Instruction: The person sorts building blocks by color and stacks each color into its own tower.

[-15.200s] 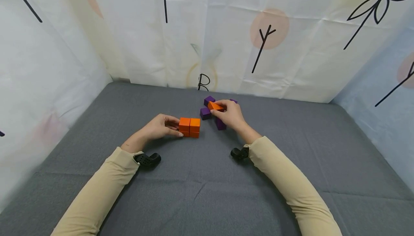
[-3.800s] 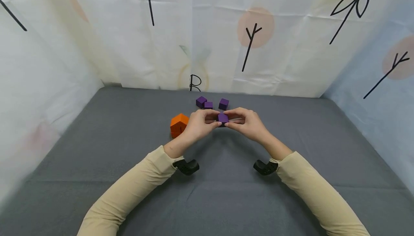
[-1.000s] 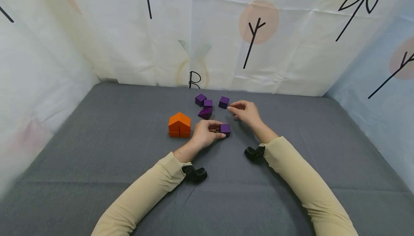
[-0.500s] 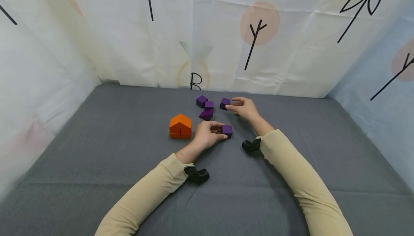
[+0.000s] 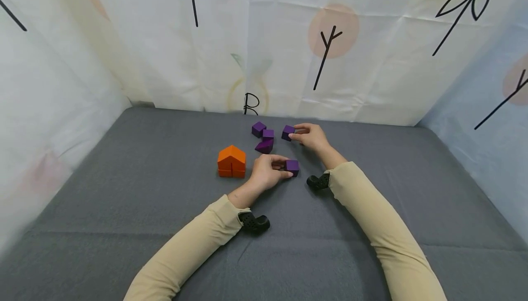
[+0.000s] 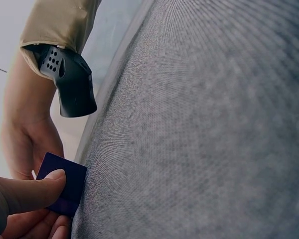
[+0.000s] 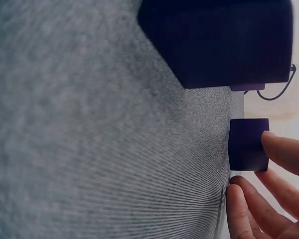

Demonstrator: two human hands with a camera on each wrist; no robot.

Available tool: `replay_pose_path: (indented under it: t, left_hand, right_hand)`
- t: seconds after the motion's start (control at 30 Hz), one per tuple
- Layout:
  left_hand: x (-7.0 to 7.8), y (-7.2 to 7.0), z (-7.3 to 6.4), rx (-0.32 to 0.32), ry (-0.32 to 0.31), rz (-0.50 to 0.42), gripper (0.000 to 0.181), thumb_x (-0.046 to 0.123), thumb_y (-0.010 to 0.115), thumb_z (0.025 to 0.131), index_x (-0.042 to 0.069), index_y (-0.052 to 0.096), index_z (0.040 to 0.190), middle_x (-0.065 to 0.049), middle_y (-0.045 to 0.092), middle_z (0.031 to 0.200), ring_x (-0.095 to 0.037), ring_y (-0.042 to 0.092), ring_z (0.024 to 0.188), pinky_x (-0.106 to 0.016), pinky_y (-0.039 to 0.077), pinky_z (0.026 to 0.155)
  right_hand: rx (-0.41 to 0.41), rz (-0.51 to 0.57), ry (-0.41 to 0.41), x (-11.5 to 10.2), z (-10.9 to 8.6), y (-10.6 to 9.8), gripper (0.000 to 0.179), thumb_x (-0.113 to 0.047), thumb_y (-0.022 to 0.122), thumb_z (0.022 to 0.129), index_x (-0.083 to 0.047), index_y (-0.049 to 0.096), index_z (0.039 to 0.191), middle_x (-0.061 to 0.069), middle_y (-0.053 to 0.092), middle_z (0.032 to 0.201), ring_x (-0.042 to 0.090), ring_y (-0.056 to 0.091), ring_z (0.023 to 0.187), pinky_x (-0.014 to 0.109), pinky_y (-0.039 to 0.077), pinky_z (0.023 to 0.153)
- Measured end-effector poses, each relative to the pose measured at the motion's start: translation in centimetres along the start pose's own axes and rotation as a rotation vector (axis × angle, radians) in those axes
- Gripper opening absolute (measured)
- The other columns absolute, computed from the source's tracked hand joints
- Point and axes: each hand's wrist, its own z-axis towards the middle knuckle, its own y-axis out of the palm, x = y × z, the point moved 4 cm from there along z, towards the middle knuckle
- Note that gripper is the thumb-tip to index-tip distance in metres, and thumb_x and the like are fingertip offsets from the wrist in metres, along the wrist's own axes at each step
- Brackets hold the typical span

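Note:
My left hand [image 5: 266, 171] holds a purple cube [image 5: 292, 167] on the grey cloth between thumb and fingers; in the left wrist view the thumb lies flat across a face of this cube [image 6: 60, 172]. Farther back, my right hand [image 5: 314, 138] pinches a second purple cube [image 5: 288, 132], its thumb at the near side and a finger at the far right. The right wrist view shows thumb and finger against this cube [image 7: 249, 144], the other fingers loosely bent. A large dark purple block [image 7: 219, 42] fills the top of that view.
Left of the left hand stands an orange block house [image 5: 231, 161] with a gabled top. Behind it to the right lie two purple cubes, one at the back [image 5: 258, 128] and one nearer [image 5: 268, 134], with a purple wedge [image 5: 265, 146] before them. A printed curtain [image 5: 280, 53] borders the table.
My right hand has moved slightly forward and left and taken hold of the back purple cube. Since the oldest frame, an orange triangular piece has gone onto the orange blocks. The left hand keeps its cube.

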Motion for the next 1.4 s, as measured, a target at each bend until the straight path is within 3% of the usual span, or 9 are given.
replay_pose_path:
  t: [0.33,0.93,1.4]
  left_hand:
    - [0.2,0.2,-0.1,0.002,-0.001,-0.005,0.032,0.010,0.080,0.078,0.008,0.073,0.109,-0.011,0.072,0.107,-0.024,0.067,0.100,-0.036,0.054,0.089]
    - [0.2,0.0,-0.2,0.010,-0.011,-0.003,0.033,0.010,0.080,0.078,0.007,0.073,0.109,-0.011,0.071,0.108,-0.024,0.067,0.100,-0.037,0.053,0.088]
    - [0.2,0.0,-0.2,0.005,-0.010,-0.014,0.032,0.008,0.080,0.076,0.007,0.074,0.108,-0.011,0.072,0.106,-0.024,0.067,0.098,-0.037,0.054,0.088]
  right_hand:
    - [0.058,0.037,-0.024,0.4,-0.8,-0.9,0.045,-0.020,0.068,0.090,-0.001,0.057,0.130,0.020,0.061,0.127,0.033,0.064,0.106,0.039,0.053,0.090]
    - [-0.036,0.050,-0.094,2.0,-4.3,-2.1,0.046,-0.021,0.065,0.092,-0.003,0.055,0.133,0.020,0.058,0.130,0.032,0.061,0.114,0.043,0.051,0.094]
    - [-0.067,-0.024,-0.129,2.9,-6.6,-3.0,0.044,-0.020,0.064,0.093,-0.002,0.055,0.133,0.021,0.059,0.129,0.032,0.060,0.115,0.045,0.051,0.093]
